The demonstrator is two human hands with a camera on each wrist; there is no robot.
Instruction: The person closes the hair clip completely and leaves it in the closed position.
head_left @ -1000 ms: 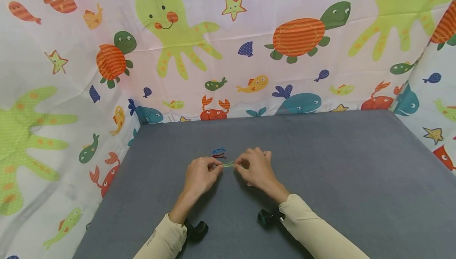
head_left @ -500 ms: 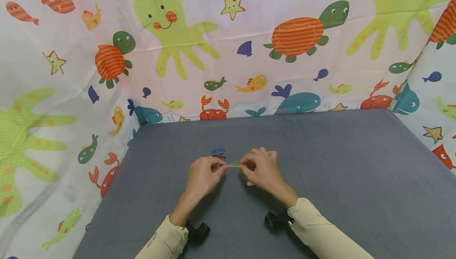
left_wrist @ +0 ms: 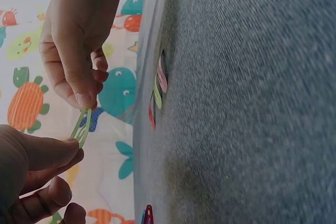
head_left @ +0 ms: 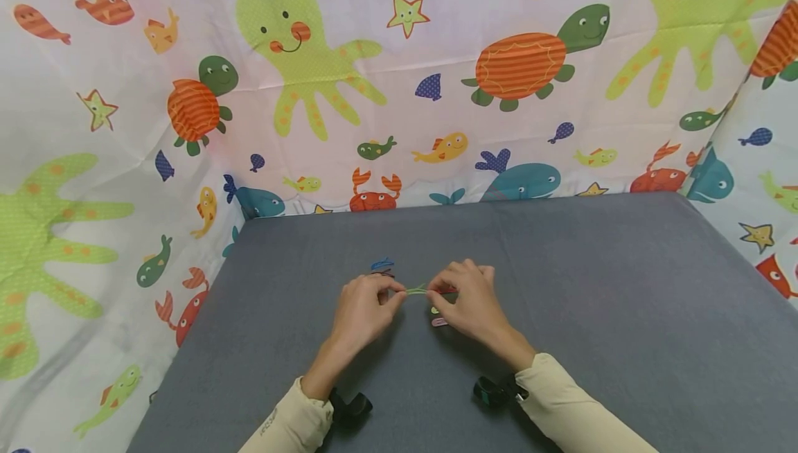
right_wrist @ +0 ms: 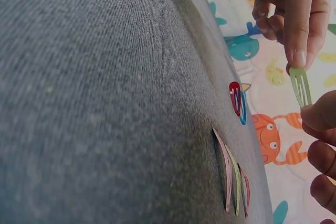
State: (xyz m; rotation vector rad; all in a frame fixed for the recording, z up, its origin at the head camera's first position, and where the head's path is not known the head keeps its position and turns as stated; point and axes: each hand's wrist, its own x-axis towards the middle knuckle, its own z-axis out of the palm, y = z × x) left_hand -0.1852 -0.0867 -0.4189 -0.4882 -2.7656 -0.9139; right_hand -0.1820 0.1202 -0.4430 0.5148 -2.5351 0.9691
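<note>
A light green snap hair clip point(head_left: 416, 291) is stretched between my two hands above the table. My left hand point(head_left: 364, 309) pinches one end between thumb and index finger, while my right hand point(head_left: 469, 304) pinches the other end. In the right wrist view the slotted face of this clip point(right_wrist: 300, 86) shows, apparently closed flat. Beneath and beside my right hand lie a pink hair clip point(right_wrist: 228, 177), another green hair clip point(right_wrist: 238, 190) and a red hair clip point(right_wrist: 245, 187), side by side. Behind my left hand lie a blue clip point(head_left: 382, 263) and a dark red clip point(right_wrist: 235, 98).
The grey cloth-covered table point(head_left: 592, 287) spreads out around both hands. A sea-animal curtain point(head_left: 399, 107) closes off the back and both sides. A black wrist camera point(head_left: 352, 408) sits under the left wrist, and another black camera point(head_left: 492, 392) under the right.
Both hands have shifted slightly to the right, still holding the green hair clip between them. The pink, green and red clips on the table have come into view around my right hand.
</note>
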